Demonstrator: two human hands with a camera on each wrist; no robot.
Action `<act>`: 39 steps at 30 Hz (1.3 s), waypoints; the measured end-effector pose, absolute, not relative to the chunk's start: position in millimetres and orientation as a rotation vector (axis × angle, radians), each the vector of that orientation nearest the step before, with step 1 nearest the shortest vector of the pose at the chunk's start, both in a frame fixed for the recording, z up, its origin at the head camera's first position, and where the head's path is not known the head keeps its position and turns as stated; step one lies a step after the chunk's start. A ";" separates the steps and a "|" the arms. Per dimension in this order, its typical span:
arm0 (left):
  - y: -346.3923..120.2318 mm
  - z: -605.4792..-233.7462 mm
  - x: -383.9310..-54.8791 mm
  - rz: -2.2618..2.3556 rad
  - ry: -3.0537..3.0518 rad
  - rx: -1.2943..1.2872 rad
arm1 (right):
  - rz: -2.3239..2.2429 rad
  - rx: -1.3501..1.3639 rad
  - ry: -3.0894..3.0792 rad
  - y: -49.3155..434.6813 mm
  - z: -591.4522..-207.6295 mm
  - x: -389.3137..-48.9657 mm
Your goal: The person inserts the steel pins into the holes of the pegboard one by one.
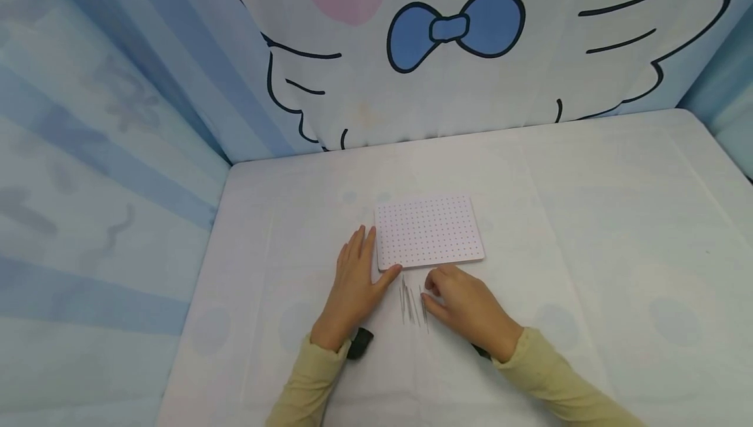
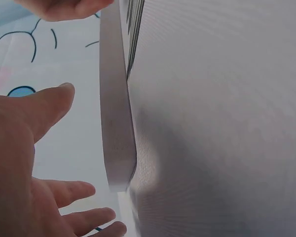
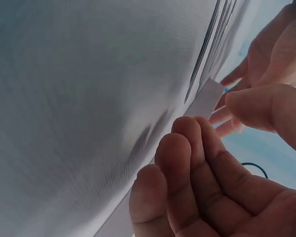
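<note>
A white pegboard [image 1: 429, 231] with rows of small holes lies flat on the table. My left hand [image 1: 355, 283] is at its left side, fingers extended and thumb near the front left corner; the left wrist view shows the thumb and fingers spread beside the board's edge [image 2: 116, 108]. Several thin metal pins [image 1: 410, 303] lie in front of the board. Just right of them is my right hand [image 1: 467, 303], its fingers loosely bent. In the right wrist view, the thumb stands apart from the fingers [image 3: 172, 153], with nothing visible between them, near the pins [image 3: 204, 54].
A white cloth with faint pale spots covers the table [image 1: 618, 250]. Behind it hangs a curtain [image 1: 500, 87] with a cartoon figure and blue bow. Another blue-striped curtain [image 1: 100, 218] hangs at the left. A black wrist device [image 1: 360, 343] shows by the left sleeve.
</note>
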State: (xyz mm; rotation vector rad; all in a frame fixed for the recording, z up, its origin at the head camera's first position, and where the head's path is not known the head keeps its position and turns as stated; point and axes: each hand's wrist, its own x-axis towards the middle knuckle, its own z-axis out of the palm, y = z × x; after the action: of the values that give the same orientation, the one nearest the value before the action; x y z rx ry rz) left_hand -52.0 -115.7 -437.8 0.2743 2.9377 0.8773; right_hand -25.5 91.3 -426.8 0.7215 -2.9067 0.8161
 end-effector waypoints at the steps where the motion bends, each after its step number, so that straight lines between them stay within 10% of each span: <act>1: -115.7 -438.6 -52.2 0.876 2.938 0.274 | 0.817 0.718 -2.924 90.3 -427.3 -25.7; 39: -113.6 -452.1 -56.7 0.926 2.912 0.239 | 0.627 0.656 -2.940 74.5 -433.0 -30.6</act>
State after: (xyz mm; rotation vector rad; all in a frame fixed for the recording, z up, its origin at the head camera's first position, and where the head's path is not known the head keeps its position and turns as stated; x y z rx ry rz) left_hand -56.7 -113.6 -452.1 0.2390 2.9121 0.9259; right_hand -30.6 74.5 -433.0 0.6560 -2.9400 0.6274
